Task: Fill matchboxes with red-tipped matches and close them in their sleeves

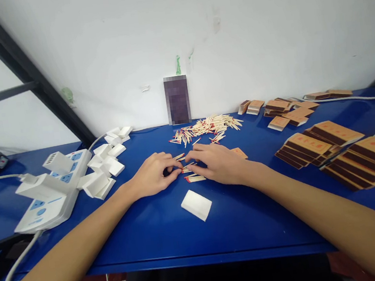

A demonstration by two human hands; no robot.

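My left hand (159, 174) is curled, its thumb and index fingertips closed at the red heads of a small bunch of matches (188, 169). Facing it, my right hand (223, 163) has its thumb and index finger closing around the sticks of the same bunch. Just in front lies another short row of matches (195, 178), heads to the left. A few more matches (179, 158) lie behind the fingertips. Nearer the table edge rests a white matchbox tray (196, 204). An orange matchbox sleeve (240, 153) is partly hidden behind my right hand.
A heap of loose matches (218, 125) lies at the back of the blue table (152, 237). White trays (102, 163) pile up at left beside a power strip (54, 195) with plugs and cables. Brown-orange matchbox sleeves (319, 141) are stacked at right. A pixelated dark panel (177, 100) stands against the wall.
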